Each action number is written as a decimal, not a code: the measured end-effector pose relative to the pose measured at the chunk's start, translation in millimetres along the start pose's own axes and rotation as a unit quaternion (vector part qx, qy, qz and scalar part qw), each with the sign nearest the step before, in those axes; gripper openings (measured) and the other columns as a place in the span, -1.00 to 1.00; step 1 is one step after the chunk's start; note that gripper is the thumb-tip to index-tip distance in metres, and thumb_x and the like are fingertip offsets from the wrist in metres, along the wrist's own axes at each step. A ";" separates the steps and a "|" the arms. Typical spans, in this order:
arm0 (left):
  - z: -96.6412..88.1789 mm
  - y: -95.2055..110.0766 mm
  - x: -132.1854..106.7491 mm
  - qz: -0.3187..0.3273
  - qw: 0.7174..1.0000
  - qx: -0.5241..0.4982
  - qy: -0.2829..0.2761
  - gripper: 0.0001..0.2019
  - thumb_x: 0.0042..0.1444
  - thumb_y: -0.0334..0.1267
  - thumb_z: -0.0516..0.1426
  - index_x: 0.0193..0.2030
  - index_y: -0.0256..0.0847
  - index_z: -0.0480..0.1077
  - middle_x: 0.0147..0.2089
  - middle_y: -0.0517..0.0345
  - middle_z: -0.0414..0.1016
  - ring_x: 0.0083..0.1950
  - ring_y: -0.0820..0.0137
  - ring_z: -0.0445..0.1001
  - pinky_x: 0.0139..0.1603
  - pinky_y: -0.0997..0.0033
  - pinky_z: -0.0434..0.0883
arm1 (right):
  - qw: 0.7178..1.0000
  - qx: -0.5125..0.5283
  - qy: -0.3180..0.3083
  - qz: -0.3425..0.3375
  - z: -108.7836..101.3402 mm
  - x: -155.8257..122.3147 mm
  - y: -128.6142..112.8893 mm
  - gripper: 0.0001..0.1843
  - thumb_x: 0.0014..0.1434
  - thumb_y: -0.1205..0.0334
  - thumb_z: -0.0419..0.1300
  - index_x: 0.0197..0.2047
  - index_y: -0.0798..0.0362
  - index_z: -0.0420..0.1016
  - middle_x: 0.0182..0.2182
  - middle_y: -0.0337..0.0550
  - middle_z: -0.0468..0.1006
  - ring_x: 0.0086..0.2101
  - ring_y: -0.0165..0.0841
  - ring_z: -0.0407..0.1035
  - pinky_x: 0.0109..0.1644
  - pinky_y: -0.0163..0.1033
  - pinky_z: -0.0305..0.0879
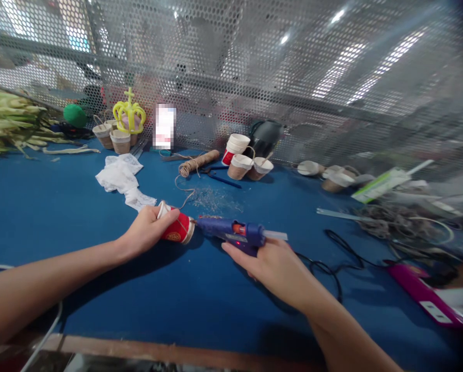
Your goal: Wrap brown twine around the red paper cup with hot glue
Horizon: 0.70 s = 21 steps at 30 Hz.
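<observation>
My left hand (pixel 148 227) is closed round a red paper cup (pixel 176 230) that lies tilted on its side, with its white rim to the left and some twine round its base end. A blue hot glue gun (pixel 231 231) is in my right hand (pixel 275 263). Its nozzle is at the base end of the cup; whether it touches cannot be made out. A clear glue stick (pixel 275 235) juts from the back of the gun, and a small red light glows on its side. Behind the cup, a loose strand runs to a roll of twine (pixel 198 163).
Twine-wrapped cups (pixel 240 167) stand at the back, near a dark blue tool (pixel 221 177). Crumpled white cloth (pixel 120 175) and a yellow crown (pixel 129 114) are to the left. A black cord (pixel 345 248) and a magenta power strip (pixel 425 297) lie right. Perforated metal mesh (pixel 216 77) closes the back.
</observation>
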<state>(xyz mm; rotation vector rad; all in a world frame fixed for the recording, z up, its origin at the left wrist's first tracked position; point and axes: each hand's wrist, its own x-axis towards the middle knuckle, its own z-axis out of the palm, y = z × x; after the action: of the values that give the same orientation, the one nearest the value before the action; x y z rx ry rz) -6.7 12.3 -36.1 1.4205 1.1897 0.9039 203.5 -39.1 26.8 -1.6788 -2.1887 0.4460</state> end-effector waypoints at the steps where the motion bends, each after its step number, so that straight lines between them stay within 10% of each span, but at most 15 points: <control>1: 0.0 -0.7 0.0 0.004 1.000 0.008 -0.001 -0.61 0.00 0.02 0.02 -0.62 -0.27 0.26 -0.64 0.27 0.22 -0.59 0.53 0.12 -0.56 0.52 0.05 | 1.000 -0.002 0.003 0.001 0.0 0.9 0.0 -0.76 0.09 0.17 0.07 -0.57 0.02 0.34 -0.82 -0.38 0.27 -0.69 -0.45 0.21 -0.53 -0.32 0.16; 21: 0.5 -2.2 -0.6 0.015 1.000 0.024 0.004 -0.62 0.02 0.00 0.02 -0.63 -0.25 0.23 -0.65 0.27 0.19 -0.59 0.53 0.10 -0.57 0.51 0.04 | 1.000 -0.001 -0.011 -0.011 -3.0 0.4 -0.9 -0.77 0.10 0.16 0.06 -0.53 0.01 0.40 -0.81 -0.38 0.28 -0.68 -0.42 0.24 -0.51 -0.30 0.19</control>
<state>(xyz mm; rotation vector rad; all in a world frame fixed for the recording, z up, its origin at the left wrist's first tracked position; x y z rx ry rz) -6.8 11.6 -38.3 1.4783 1.2074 0.9077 204.0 -38.9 30.0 -1.6574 -2.2203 0.4591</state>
